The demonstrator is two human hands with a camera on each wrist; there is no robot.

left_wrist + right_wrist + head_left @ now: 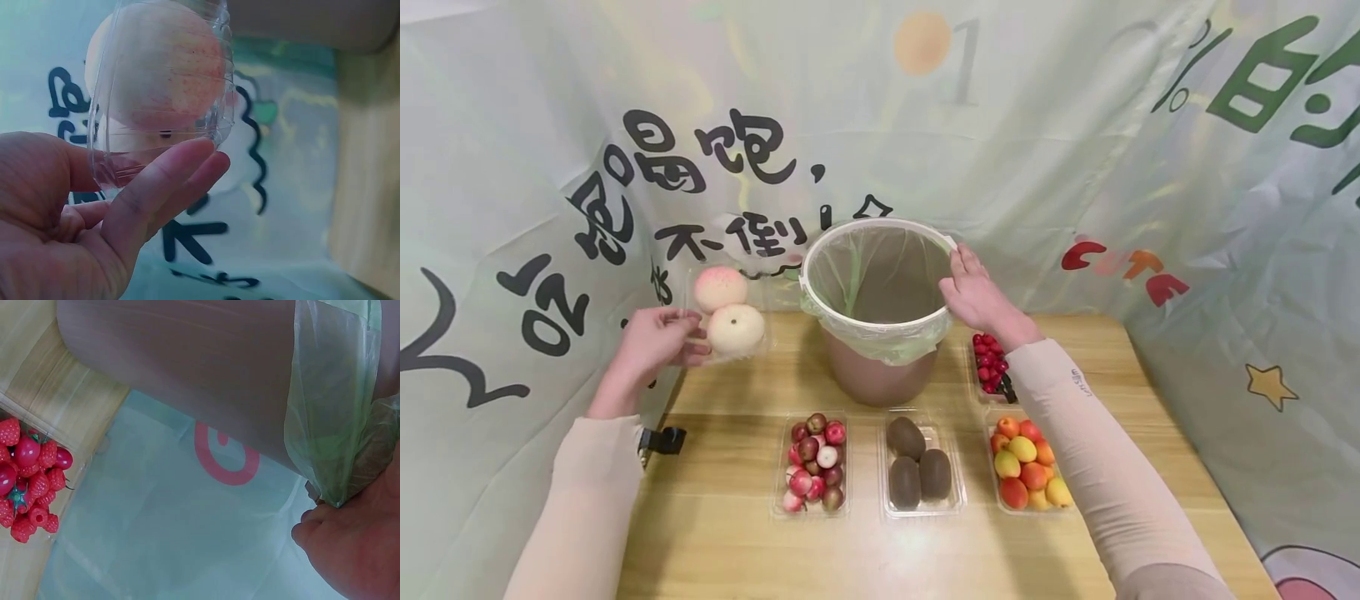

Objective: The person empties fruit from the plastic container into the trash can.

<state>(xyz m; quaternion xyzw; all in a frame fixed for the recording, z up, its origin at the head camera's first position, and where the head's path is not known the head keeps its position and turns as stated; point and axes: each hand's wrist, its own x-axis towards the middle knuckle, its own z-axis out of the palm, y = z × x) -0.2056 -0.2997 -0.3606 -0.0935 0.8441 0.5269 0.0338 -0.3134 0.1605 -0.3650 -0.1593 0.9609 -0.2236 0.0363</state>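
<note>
A pale printed sheet is hanging behind and beside a wooden table (pixel 722 500); at the far left, the left hand (pixel 658 342) is gripping a clear box (pixel 767 340) by its left side, fingers curling around the edge; the box is hanging in the air left of the bin (pixel 880 367), holding two peaches (pixel 736 330); its long axis is running roughly from near to far, with one end pointing toward the far sheet; how steeply it is tilting, I cannot tell; the bin is standing upright, its mouth facing up and a green bag (pixel 887 346) lining it; the right hand (pixel 979 293) is touching the right side of its rim, though whether it is gripping or just resting, I cannot tell; kiwis (pixel 917 467) are sitting nearer.
</note>
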